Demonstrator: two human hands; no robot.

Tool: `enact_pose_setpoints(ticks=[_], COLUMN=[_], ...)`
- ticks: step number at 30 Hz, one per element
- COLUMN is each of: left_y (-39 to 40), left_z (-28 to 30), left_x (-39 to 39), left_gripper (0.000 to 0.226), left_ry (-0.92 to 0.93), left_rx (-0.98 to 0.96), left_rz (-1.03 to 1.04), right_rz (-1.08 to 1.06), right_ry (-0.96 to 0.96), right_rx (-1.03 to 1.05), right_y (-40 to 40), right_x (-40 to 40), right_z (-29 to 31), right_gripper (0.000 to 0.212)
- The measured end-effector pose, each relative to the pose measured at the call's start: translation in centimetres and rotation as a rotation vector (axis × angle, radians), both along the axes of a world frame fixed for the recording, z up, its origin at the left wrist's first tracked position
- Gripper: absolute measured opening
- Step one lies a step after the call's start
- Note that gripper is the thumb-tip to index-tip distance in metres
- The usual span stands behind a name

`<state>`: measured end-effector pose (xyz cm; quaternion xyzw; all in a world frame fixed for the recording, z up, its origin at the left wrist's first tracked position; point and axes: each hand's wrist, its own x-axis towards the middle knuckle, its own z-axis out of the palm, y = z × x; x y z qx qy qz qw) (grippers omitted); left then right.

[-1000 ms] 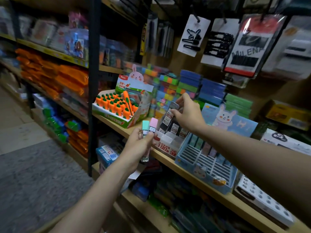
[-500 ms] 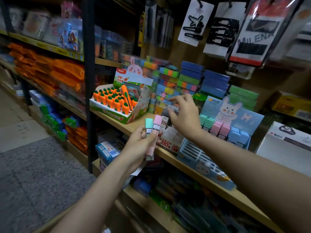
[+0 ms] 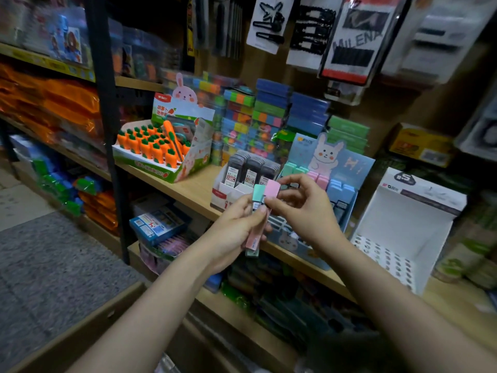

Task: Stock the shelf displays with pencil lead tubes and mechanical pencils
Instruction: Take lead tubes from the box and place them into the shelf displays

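My left hand (image 3: 236,227) grips two pencil lead tubes upright in front of the shelf, a pink tube (image 3: 271,190) and a mint green tube (image 3: 257,191). My right hand (image 3: 304,208) pinches the pink tube just below its cap. Behind them on the wooden shelf (image 3: 193,189) stands a white display box of dark lead tubes (image 3: 250,170). To its right is a blue bunny display box (image 3: 333,168) with mint, pink and blue capped tubes in rows.
A carrot-eraser display box (image 3: 158,152) sits left on the shelf. A white display stand with holes (image 3: 403,224) stands at the right. Stacked colourful packs (image 3: 271,114) line the back, carded goods hang above, and a black shelf post (image 3: 107,125) rises at left.
My right hand left the dark lead tube box and came back to the tubes in my left hand, now pinching the pink one. The left hand stayed in place.
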<state>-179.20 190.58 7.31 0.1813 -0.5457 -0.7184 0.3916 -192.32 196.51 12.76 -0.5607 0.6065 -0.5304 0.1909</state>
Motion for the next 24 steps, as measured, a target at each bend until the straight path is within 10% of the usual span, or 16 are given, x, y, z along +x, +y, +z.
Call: enact_pose_setpoints(ticks=[8, 24], left_y=[0.3, 0.0], left_z=[-0.7, -1.9], left_x=[-0.8, -1.3], left_gripper=[0.022, 0.019], left_ry=[-0.090, -0.092], left_rx=[0.078, 0.034], left_rz=[0.147, 0.149], right_rz=[-0.300, -0.383], right_ry=[0.136, 0.637], right_rx=[-0.317, -0.206], right_y=[1.6, -0.2], right_x=[-6.4, -9.0], right_z=[4.3, -0.3], right_gripper=[0.031, 0.025])
